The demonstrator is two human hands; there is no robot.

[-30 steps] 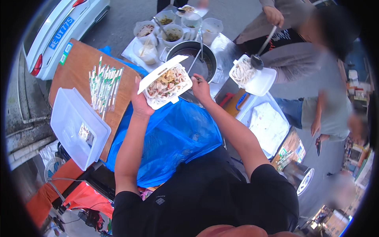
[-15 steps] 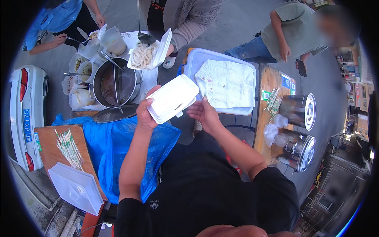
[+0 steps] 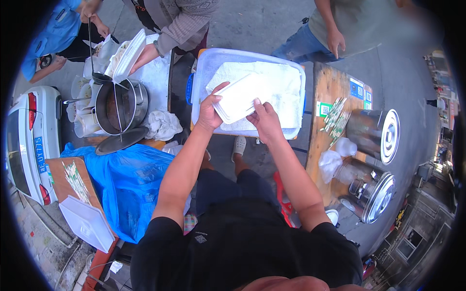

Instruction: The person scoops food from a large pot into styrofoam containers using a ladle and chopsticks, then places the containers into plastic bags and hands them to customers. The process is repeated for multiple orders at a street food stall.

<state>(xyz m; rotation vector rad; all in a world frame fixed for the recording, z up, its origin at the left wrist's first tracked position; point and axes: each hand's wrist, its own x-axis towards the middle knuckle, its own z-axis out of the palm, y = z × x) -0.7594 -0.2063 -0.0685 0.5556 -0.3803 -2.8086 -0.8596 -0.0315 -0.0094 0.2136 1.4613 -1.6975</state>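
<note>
box [image 3: 239,99], white and closed, is held over the tub [image 3: 200,87], its left side clamped in the left hand [image 3: 209,114], its right pinched by the right hand [image 3: 266,122]; an uneven grip could tip or pop it open, spilling whatever is inside onto the cloth [image 3: 286,87].
</note>
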